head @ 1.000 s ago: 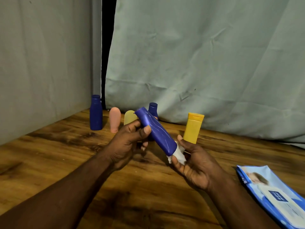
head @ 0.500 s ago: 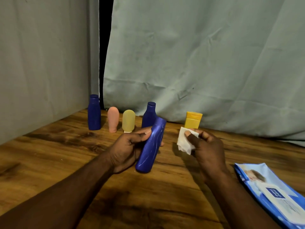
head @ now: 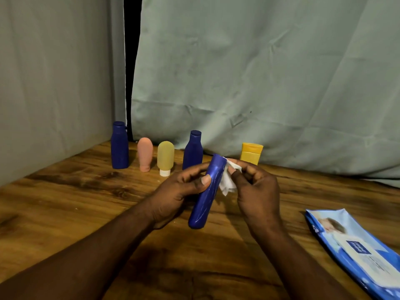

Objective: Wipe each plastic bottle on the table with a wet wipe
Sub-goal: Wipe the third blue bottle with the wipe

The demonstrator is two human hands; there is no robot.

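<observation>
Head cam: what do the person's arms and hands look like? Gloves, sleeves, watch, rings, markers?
Nothing worn that shows. The left hand and right hand have no gloves, rings, tape or markers. The left forearm and right forearm are uncovered down to the frame edge: no sleeve, watch or bracelet in view. Visible nails look short and unpainted.
</observation>
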